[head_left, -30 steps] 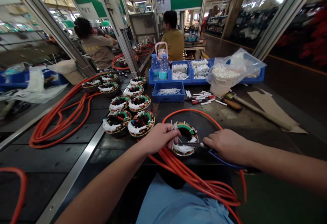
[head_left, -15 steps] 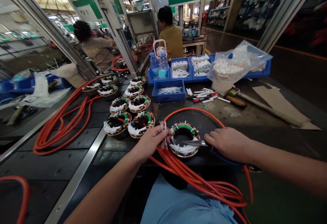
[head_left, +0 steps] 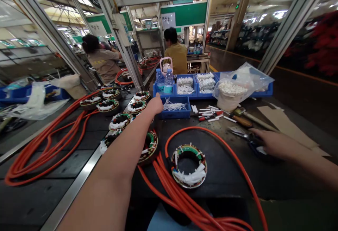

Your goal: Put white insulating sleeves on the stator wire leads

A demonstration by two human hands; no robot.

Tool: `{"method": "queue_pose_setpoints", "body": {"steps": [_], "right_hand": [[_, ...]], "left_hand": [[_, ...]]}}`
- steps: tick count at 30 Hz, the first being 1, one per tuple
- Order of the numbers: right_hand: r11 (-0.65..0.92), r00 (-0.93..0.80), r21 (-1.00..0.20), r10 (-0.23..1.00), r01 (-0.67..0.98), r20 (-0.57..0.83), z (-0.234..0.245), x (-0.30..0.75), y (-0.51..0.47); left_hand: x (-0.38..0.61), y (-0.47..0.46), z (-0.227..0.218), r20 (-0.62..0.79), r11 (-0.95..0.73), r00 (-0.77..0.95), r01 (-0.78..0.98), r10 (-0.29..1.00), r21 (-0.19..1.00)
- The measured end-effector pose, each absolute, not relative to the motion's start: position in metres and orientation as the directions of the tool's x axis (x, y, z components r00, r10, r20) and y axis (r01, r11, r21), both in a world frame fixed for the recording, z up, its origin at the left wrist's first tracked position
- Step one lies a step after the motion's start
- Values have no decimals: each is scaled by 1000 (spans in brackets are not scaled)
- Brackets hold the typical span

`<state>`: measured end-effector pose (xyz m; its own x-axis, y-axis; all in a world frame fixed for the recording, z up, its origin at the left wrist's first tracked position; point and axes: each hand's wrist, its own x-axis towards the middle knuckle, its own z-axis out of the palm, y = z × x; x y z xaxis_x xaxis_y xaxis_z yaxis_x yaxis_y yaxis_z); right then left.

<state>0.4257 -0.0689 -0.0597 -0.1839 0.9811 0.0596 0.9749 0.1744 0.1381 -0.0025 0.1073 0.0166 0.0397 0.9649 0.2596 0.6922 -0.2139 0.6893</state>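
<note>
My left hand reaches to the left edge of a small blue tray of thin white strips. Most of its fingers are hidden, so whether it holds anything does not show. Far to the right, my right hand is on the dark handles of a pair of scissors, low over the table with the blades pointing left. Between my arms lies a ring-shaped motor stator with white sleeving and green insulation. An orange cable runs from it in a loop.
Several more stators stand at left, partly behind my left forearm. Blue bins hold white tubes, with water bottles beside them. Markers, a brush, a bag-lined tub and cardboard lie right. Two people sit beyond.
My left hand has gone from the stator up to the tray; the white strips it held no longer show. My right hand has carried the scissors right, away from the stator.
</note>
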Motion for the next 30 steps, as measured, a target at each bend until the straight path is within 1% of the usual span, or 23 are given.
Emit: {"method": "queue_pose_setpoints", "body": {"steps": [1, 3, 6, 8, 9, 11, 13, 15, 18, 21, 23, 24, 25, 26, 27, 28, 29, 30], "right_hand": [[158, -170, 193, 984, 968, 45, -55, 414, -63], [153, -161, 242, 987, 958, 16, -45, 386, -47], [231, -250, 221, 967, 948, 60, -38, 345, -7], [277, -293, 206, 955, 938, 50, -42, 327, 23], [285, -298, 204, 954, 937, 36, -45, 321, 36], [293, -301, 204, 954, 934, 10, -52, 315, 55], [311, -317, 205, 948, 928, -5, -56, 315, 65], [342, -349, 210, 937, 916, -9, -56, 323, 65], [351, -362, 242, 932, 905, 3, -57, 348, 55], [287, -322, 275, 942, 918, 92, -60, 377, 46], [256, -303, 265, 940, 930, 156, -58, 385, 41], [239, -286, 239, 940, 941, 185, -55, 381, 37], [215, -252, 180, 942, 960, 221, -50, 371, 30], [197, -207, 67, 945, 978, 252, -44, 356, 20], [199, -166, -99, 949, 975, 268, -37, 335, 8], [212, -122, -313, 951, 926, 283, -30, 311, -8], [270, -153, -556, 957, 786, 248, -24, 285, -25], [318, -207, -736, 948, 597, 242, -19, 260, -43]], "left_hand": [[-3, 112, 17, 246, -217, 59, 696, 967, 684], [-1, 107, 17, 227, -241, 114, 692, 967, 681], [2, 68, 14, 207, -301, 219, 663, 954, 686], [2, 24, 12, 191, -356, 316, 631, 929, 689], [0, -1, 12, 199, -419, 401, 592, 894, 688], [-4, -49, 9, 233, -549, 549, 527, 803, 649], [-10, -91, 3, 211, -577, 612, 496, 762, 649], [-15, -119, -4, 240, -592, 622, 453, 745, 666], [-19, -137, -15, 322, -602, 573, 405, 754, 688], [-16, -136, -24, 381, -577, 479, 377, 791, 725], [-10, -132, -28, 412, -563, 420, 348, 809, 750], [-7, -129, -29, 431, -563, 391, 340, 813, 753], [-3, -127, -29, 453, -566, 356, 347, 817, 748], [1, -125, -29, 474, -570, 321, 375, 820, 731], [5, -123, -29, 494, -572, 288, 425, 821, 702], [9, -122, -29, 507, -566, 263, 490, 821, 662], [12, -121, -30, 519, -559, 250, 559, 818, 612], [15, -121, -32, 537, -561, 252, 615, 805, 554]]}}
